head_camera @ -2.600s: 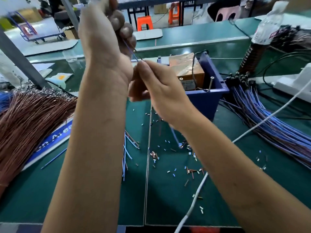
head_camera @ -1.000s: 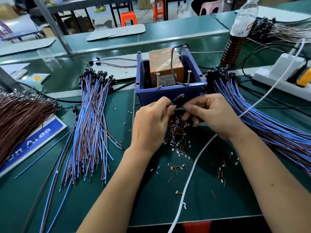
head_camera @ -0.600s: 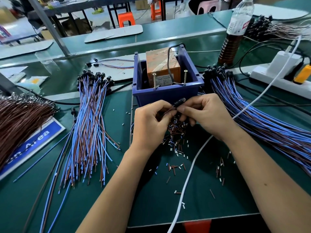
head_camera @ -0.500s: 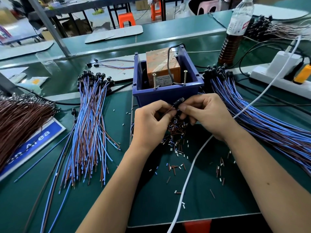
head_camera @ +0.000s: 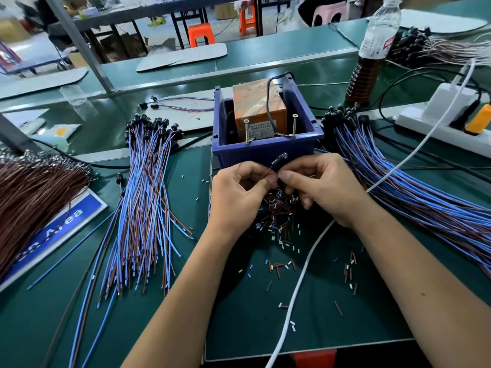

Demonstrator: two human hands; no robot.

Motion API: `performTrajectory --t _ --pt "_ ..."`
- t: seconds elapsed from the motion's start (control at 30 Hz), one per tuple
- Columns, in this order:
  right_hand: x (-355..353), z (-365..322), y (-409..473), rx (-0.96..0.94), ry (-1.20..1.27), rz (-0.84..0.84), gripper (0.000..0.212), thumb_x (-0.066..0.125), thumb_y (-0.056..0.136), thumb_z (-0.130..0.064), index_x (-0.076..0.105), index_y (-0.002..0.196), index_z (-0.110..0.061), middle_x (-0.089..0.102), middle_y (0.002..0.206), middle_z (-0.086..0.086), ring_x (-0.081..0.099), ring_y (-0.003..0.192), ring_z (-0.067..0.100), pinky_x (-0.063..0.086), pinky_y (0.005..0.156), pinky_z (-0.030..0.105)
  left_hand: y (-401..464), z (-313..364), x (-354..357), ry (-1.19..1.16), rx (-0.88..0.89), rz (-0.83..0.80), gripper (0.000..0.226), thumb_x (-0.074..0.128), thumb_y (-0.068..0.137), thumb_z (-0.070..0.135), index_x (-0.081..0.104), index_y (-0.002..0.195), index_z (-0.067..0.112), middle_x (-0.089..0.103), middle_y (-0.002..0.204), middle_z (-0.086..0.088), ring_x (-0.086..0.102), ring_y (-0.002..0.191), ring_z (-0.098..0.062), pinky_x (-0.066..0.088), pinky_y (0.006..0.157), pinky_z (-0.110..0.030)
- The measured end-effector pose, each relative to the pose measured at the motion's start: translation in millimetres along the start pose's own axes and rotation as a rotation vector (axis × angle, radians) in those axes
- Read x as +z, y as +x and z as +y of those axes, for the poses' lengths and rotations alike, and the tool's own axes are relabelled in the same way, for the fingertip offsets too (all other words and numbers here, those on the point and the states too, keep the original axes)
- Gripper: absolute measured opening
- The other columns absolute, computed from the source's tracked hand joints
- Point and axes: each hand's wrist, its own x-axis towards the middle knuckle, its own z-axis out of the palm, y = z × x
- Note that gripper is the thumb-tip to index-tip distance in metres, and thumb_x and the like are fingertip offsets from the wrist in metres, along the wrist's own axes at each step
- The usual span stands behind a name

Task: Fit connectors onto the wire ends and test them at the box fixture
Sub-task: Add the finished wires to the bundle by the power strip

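A green mat [head_camera: 79, 328] covers a long work table, with more tables and orange stools behind.

From the head view, a blue box [head_camera: 265, 152] sits in the middle, with an orange block [head_camera: 259, 107] and two screws [head_camera: 293, 126] standing up inside it. A fan of blue and brown wires [head_camera: 143, 208] lies to the left. Another pile [head_camera: 414, 197] lies to the right. Small cut bits [head_camera: 279, 224] are scattered under the hands.

The left hand [head_camera: 236, 192] pinches a thin wire with curled fingers. The right hand [head_camera: 324, 184] pinches the small black connector [head_camera: 278, 162] on that wire's end. Both are just in front of the box wall.

The wire looks light and bendy, so it is best held close to its end, or it will flop. The connector looks small and hard, and could slip from the fingertips.

A few seconds ago the hands were up high with the wire. Now they are down low by the box, and for the last second they have hardly moved.
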Motion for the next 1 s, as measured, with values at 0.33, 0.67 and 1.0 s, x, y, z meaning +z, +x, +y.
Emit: performTrajectory --t 0.33,0.67,1.0 --pt "6.9 -1.0 -0.4 -0.046 0.064 0.081 0.007 0.075 0.094 -0.01 0.076 0.091 -0.004 0.069 0.066 0.007 0.045 0.038 0.011 0.042 0.04 0.022 -1.3 4.5 0.8 -0.136 -0.01 0.038 0.021 0.079 0.083 0.001 0.074 0.085 0.021 0.079 0.083 -0.004 0.078 0.081 -0.02 0.062 0.079 -0.032" --pt "19.3 -6.4 -7.0 -0.137 0.211 0.086 0.018 0.08 0.085 -0.021 0.08 0.1 -0.011 0.068 0.063 0.003 0.049 0.04 0.009 0.04 0.038 0.02 -1.4 13.1 0.5 -0.29 0.024 0.168 0.022 0.082 0.079 0.012 0.074 0.081 0.032 0.079 0.085 0.004 0.077 0.081 -0.015 0.059 0.077 -0.025" --pt "29.4 -14.0 -7.9 -0.153 0.325 0.189 0.013 0.077 0.084 -0.019 0.079 0.093 -0.009 0.066 0.063 0.003 0.05 0.042 0.008 0.04 0.038 0.02 -5.6 12.6 7.4 -0.3 0.075 0.171 0.02 0.081 0.085 0.006 0.073 0.088 0.024 0.079 0.088 0.001 0.076 0.082 -0.015 0.059 0.076 -0.025"
